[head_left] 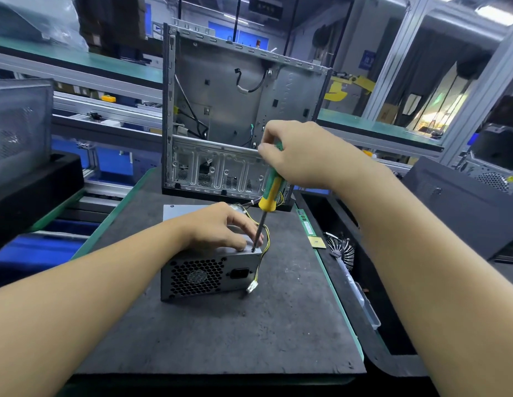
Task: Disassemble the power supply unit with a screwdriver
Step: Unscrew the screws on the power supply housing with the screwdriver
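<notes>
A grey power supply unit (pixel 209 275) lies on the dark work mat (pixel 220 333), its honeycomb fan grille and power socket facing me. Yellow and black wires (pixel 265 239) trail off its right side to a white connector. My left hand (pixel 220 227) rests flat on the unit's top, fingers spread toward the near right corner. My right hand (pixel 301 153) grips the top of a yellow and green screwdriver (pixel 271 193). The screwdriver stands nearly upright, its tip planted at the top right corner of the unit, just beside my left fingertips.
An empty metal computer case (pixel 238 110) stands upright behind the unit. Right of the mat, a black tray holds a memory stick (pixel 305 223), a CPU chip (pixel 317 242) and a round heatsink (pixel 342 249). A dark panel (pixel 461 207) leans at far right.
</notes>
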`<state>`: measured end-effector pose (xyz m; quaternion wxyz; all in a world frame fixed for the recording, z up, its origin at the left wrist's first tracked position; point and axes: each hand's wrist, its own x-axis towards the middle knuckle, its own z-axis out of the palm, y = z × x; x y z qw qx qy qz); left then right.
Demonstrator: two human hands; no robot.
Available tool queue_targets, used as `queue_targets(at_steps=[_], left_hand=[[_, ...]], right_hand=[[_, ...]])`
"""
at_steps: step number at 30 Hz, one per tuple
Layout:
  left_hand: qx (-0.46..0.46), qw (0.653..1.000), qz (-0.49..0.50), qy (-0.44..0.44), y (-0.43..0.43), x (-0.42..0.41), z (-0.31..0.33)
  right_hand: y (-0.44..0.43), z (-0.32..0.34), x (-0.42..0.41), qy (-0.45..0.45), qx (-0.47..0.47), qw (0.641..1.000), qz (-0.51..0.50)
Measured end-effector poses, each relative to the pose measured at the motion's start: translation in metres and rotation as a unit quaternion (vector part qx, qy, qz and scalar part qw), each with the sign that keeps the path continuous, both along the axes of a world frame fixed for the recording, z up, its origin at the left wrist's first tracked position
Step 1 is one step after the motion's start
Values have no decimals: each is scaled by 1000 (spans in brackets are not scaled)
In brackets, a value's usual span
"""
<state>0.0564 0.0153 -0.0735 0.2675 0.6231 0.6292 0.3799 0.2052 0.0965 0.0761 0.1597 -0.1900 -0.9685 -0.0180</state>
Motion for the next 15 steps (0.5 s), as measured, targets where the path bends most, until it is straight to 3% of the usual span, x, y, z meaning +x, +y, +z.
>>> queue_targets(at_steps=[3, 6, 9, 13, 15], left_hand=[[3, 1000, 3, 6, 0, 1, -1], [0, 1000, 15, 15, 2, -1, -4], [1, 1000, 21, 17, 3, -2, -5], [7, 999, 17, 34, 3, -1, -5], [7, 999, 15, 30, 2, 0, -4]], right_hand=[[-3, 6, 4, -19, -72, 997, 38], [-7, 5, 3, -28, -78, 996, 38], [-10, 1, -3, -13, -42, 999, 3], [-9, -5, -8, 14, 81, 995, -57], [-9, -4, -9, 19, 51, 998, -23]])
